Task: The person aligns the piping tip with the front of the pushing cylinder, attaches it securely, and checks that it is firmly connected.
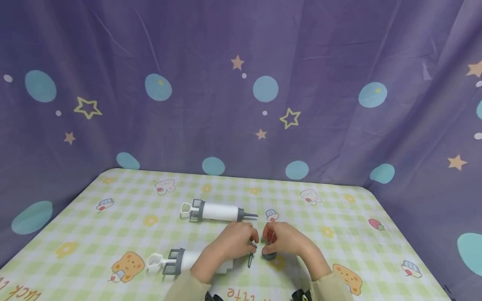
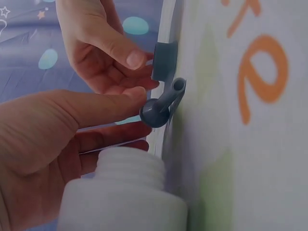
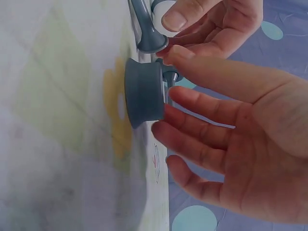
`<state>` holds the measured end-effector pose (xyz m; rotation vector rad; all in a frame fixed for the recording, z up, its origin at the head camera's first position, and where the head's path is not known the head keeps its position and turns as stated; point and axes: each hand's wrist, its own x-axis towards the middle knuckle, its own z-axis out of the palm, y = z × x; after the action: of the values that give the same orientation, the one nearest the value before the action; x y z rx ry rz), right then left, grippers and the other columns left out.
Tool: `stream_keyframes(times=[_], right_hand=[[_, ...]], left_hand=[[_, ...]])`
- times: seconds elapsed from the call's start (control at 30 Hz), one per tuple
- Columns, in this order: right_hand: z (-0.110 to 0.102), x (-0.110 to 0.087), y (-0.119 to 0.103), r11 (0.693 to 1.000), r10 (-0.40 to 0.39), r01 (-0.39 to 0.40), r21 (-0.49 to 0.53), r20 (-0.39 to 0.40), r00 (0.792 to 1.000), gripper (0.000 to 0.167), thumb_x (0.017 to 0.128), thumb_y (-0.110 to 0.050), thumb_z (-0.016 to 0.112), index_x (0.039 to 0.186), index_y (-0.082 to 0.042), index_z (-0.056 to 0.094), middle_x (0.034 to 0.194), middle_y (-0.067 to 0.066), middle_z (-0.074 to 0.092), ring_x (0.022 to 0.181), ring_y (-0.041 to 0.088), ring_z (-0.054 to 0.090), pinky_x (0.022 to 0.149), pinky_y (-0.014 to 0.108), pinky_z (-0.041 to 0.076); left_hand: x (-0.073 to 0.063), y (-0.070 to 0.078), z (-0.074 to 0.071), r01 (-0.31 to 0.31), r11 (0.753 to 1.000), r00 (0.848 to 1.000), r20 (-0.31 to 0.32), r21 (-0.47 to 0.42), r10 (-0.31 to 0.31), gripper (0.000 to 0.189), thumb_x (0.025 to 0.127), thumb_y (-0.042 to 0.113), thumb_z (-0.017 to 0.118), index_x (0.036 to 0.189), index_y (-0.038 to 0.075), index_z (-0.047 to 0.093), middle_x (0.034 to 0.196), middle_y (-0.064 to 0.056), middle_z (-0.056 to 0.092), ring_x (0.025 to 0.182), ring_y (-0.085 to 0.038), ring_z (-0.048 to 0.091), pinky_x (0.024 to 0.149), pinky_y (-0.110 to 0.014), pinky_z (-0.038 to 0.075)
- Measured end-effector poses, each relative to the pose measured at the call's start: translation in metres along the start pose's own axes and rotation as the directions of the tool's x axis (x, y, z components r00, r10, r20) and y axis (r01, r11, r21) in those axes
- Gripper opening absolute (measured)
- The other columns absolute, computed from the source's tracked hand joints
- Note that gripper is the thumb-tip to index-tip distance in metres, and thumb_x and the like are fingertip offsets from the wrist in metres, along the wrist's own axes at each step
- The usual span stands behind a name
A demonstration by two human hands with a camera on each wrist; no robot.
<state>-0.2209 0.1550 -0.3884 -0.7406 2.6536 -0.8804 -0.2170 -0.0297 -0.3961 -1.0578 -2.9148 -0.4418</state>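
Observation:
A thin grey nozzle [image 1: 250, 261] with a flared round base lies on the tablecloth. My left hand [image 1: 235, 240] is just at its base, the thumb and fingers spread around it. In the left wrist view the nozzle base [image 2: 154, 113] appears before the fingertips, not clearly pinched. A short grey ring-shaped cap [image 3: 145, 94] stands to the right. My right hand [image 1: 288, 238] is beside it, fingers parted and fingertips near or touching its edge. Left of the hands lies a white syringe-like tube [image 1: 188, 260], its bare threaded neck [image 2: 130, 163] partly hidden in the head view by my left arm.
A second white syringe-like tube [image 1: 220, 212] lies farther back, with its grey nozzle fitted and pointing right. Both tubes have white loop handles at the left. A green checked cloth [image 1: 361, 234] covers the table, and a purple patterned curtain [image 1: 211, 121] hangs behind.

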Motion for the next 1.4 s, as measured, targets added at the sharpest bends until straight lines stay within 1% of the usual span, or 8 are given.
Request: stream_keyframes(times=[0.13,0.37,0.57,0.8,0.97,1.07,1.23,1.4], right_hand=[[0.002,0.001,0.0,1.0,0.01,-0.01,-0.008,0.02,1.0,0.029,0.068,-0.016,0.078,0.088,-0.008,0.059,0.079,0.001,0.059,0.069,0.013,0.051,0.062,0.029,0.042],[0.003,0.0,0.001,0.999,0.022,-0.021,-0.026,0.035,0.999,0.033,0.065,-0.018,0.081,0.088,-0.008,0.058,0.079,-0.001,0.058,0.07,0.012,0.05,0.064,0.028,0.042],[0.003,-0.001,-0.001,0.998,0.049,-0.047,-0.044,0.046,0.998,0.035,0.063,-0.019,0.082,0.086,-0.01,0.058,0.078,-0.002,0.057,0.07,0.012,0.049,0.064,0.028,0.041],[0.004,0.0,0.003,0.998,0.056,-0.054,-0.039,0.059,0.997,0.03,0.063,-0.018,0.081,0.084,-0.012,0.059,0.076,-0.005,0.056,0.068,0.01,0.048,0.063,0.026,0.04],[0.003,0.0,0.004,0.999,0.03,-0.029,-0.027,0.065,0.997,0.024,0.066,-0.012,0.078,0.085,-0.011,0.062,0.077,-0.005,0.059,0.069,0.009,0.05,0.063,0.026,0.042],[0.002,-0.001,0.004,1.0,0.013,-0.011,-0.029,0.06,0.998,0.022,0.067,-0.009,0.075,0.085,-0.011,0.062,0.077,-0.004,0.059,0.069,0.009,0.051,0.062,0.026,0.043],[0.0,-0.002,0.003,0.999,-0.012,0.014,-0.049,0.026,1.0,0.021,0.066,-0.007,0.072,0.083,-0.012,0.061,0.077,-0.003,0.06,0.068,0.009,0.053,0.062,0.025,0.044],[-0.001,-0.002,0.004,0.998,-0.037,0.036,-0.056,-0.017,0.999,0.023,0.065,-0.004,0.069,0.085,-0.01,0.06,0.079,-0.001,0.06,0.069,0.012,0.054,0.062,0.027,0.044]], left_hand=[[0.001,0.001,0.001,0.002,1.0,1.0,0.0,0.026,-0.002,0.011,0.072,0.025,0.075,0.08,0.019,0.069,0.074,0.011,0.057,0.066,-0.003,0.051,0.07,-0.022,0.043],[0.003,0.002,0.004,0.009,1.0,1.0,0.007,0.03,-0.009,0.011,0.071,0.025,0.075,0.07,0.021,0.065,0.066,0.012,0.055,0.061,-0.002,0.048,0.067,-0.02,0.042],[0.003,0.0,0.005,0.009,1.0,1.0,-0.015,0.014,-0.009,0.011,0.071,0.024,0.075,0.068,0.021,0.064,0.066,0.013,0.057,0.062,-0.002,0.05,0.065,-0.02,0.043],[0.003,-0.001,0.003,0.031,0.999,0.999,-0.026,-0.03,-0.031,0.013,0.073,0.023,0.073,0.066,0.022,0.063,0.064,0.014,0.056,0.058,-0.001,0.047,0.061,-0.019,0.041],[0.004,-0.003,0.003,0.026,0.999,0.998,-0.049,-0.021,-0.027,0.012,0.074,0.023,0.073,0.067,0.022,0.063,0.064,0.014,0.056,0.058,-0.001,0.047,0.061,-0.019,0.04],[0.004,-0.004,0.002,0.037,0.999,0.997,-0.065,-0.027,-0.039,0.01,0.074,0.023,0.072,0.068,0.021,0.064,0.064,0.014,0.057,0.058,-0.002,0.047,0.061,-0.02,0.041],[0.003,-0.007,-0.001,0.037,0.999,0.993,-0.107,-0.017,-0.039,0.008,0.075,0.022,0.071,0.07,0.021,0.065,0.063,0.014,0.057,0.059,-0.002,0.049,0.063,-0.022,0.042],[0.003,-0.009,-0.004,0.029,1.0,0.99,-0.141,-0.004,-0.029,0.006,0.077,0.021,0.071,0.072,0.02,0.066,0.067,0.013,0.06,0.061,-0.003,0.052,0.064,-0.024,0.042]])
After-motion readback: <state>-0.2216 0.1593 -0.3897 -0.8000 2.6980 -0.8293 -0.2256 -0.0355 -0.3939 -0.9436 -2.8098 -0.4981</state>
